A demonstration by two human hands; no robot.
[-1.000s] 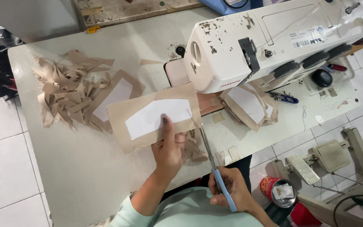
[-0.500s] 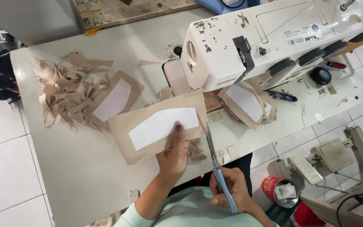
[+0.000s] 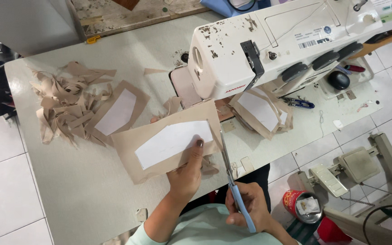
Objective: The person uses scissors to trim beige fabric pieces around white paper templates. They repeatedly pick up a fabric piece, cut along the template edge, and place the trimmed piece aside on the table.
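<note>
Left hand [image 3: 186,174]: gripped the tan fabric piece [image 3: 169,143] near the tabletop [image 3: 82,190] front edge.
Right hand [image 3: 247,206]: closed around blue-handled scissors [image 3: 232,181], blades at the fabric's right edge.

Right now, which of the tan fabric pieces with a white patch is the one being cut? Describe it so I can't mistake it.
Start at the white sewing machine on the table. Just in front of it, the tan piece is lifted off the surface, pinched by the left hand. Unlike the flat piece by the scrap heap and the stack under the machine, the blue-handled scissors in the right hand meet its right edge.
</note>
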